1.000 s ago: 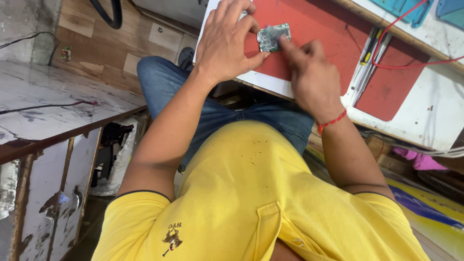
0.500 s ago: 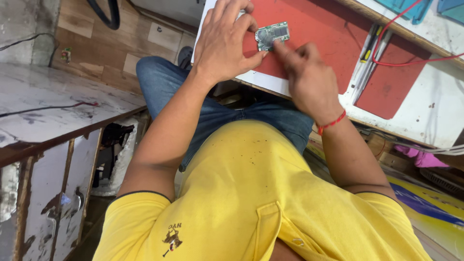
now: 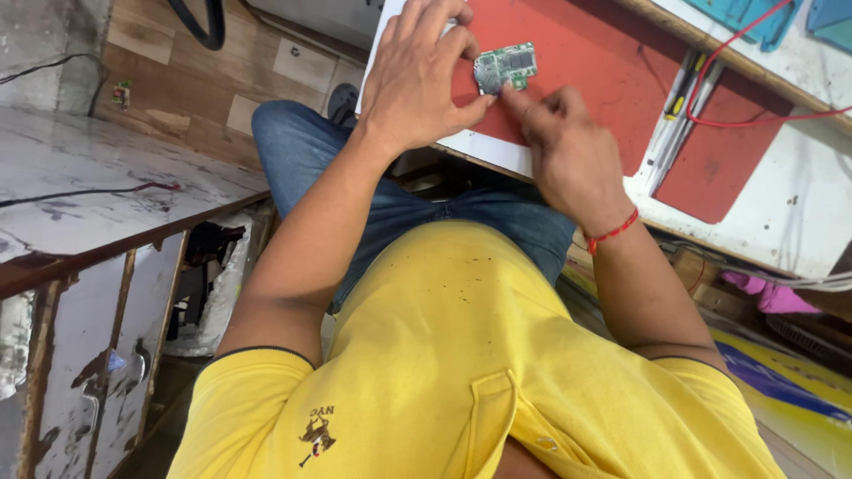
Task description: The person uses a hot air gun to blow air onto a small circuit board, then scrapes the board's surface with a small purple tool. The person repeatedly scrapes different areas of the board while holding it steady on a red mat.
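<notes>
A small green circuit board (image 3: 506,66) lies on a red mat (image 3: 603,53) at the near edge of the white worktop (image 3: 763,213). The left hand (image 3: 417,80) pinches the board's left end, fingers closed on it. The right hand (image 3: 568,151), loosely curled, touches its lower edge with a fingertip; pens (image 3: 674,133) lie beside the mat.

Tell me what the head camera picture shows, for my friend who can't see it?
A person's two hands work on a small green circuit board lying on a red mat. The left hand rests beside and over the board, and the right hand, with a red thread at the wrist, touches its lower edge. Below are a yellow shirt and blue jeans.
</notes>
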